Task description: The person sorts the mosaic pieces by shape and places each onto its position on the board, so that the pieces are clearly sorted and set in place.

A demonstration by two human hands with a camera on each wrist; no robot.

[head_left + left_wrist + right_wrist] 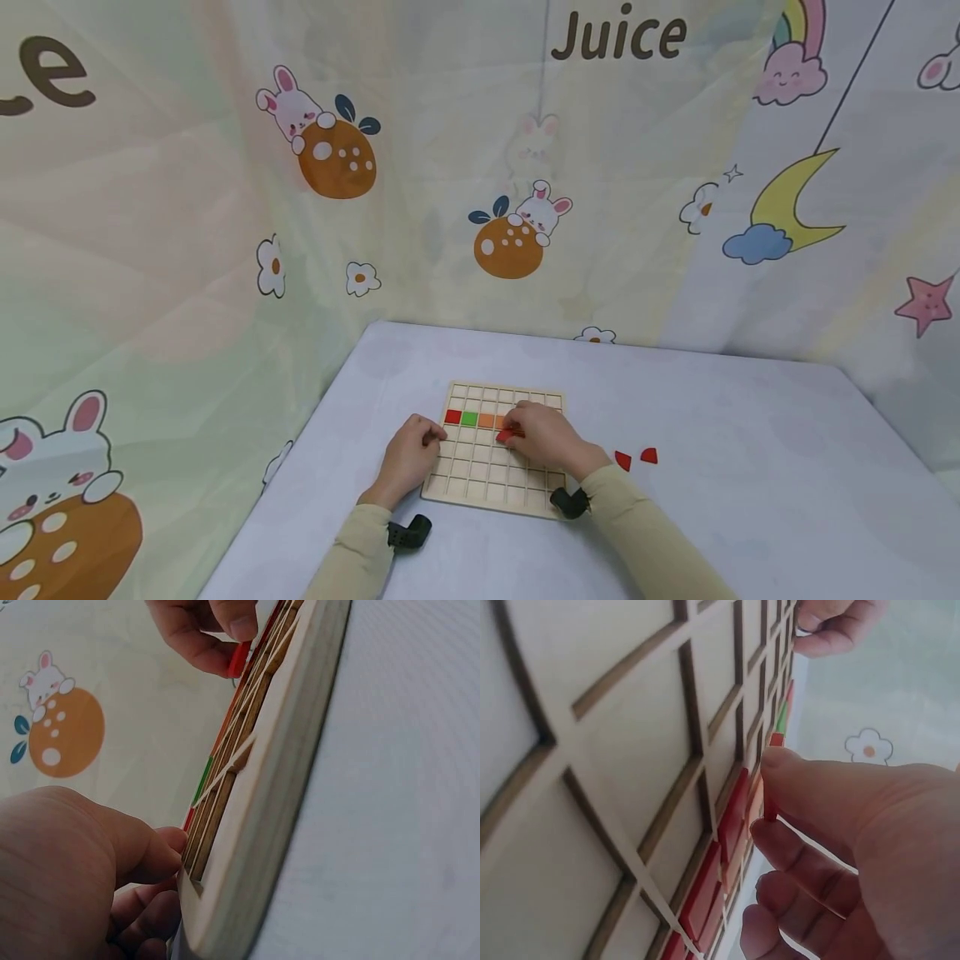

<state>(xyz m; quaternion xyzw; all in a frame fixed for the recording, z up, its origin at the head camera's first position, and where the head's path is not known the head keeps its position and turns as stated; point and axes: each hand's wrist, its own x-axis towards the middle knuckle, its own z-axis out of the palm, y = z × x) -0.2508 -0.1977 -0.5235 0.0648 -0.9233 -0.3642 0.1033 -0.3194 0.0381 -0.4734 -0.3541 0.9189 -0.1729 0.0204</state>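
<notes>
A wooden grid board [480, 493] lies on the table. One row holds a red tile [453, 417], a green tile [469, 419] and orange tiles [486, 421]. At the board's left edge, my left hand [411, 454] grips the rim between thumb and curled fingers. My right hand [551, 437] is over the board, pinching a thin red piece [771, 791] between thumb and fingertip, just above the grid. Red pieces [735, 806] show near the orange tiles in the right wrist view; in the head view the right hand hides that part.
Two loose red pieces, one [623, 460] nearer the board and another [649, 455] farther right, lie on the white-covered table [750, 483]. A printed curtain [420, 167] hangs behind the table and along its left side. Black wrist cameras sit on both wrists.
</notes>
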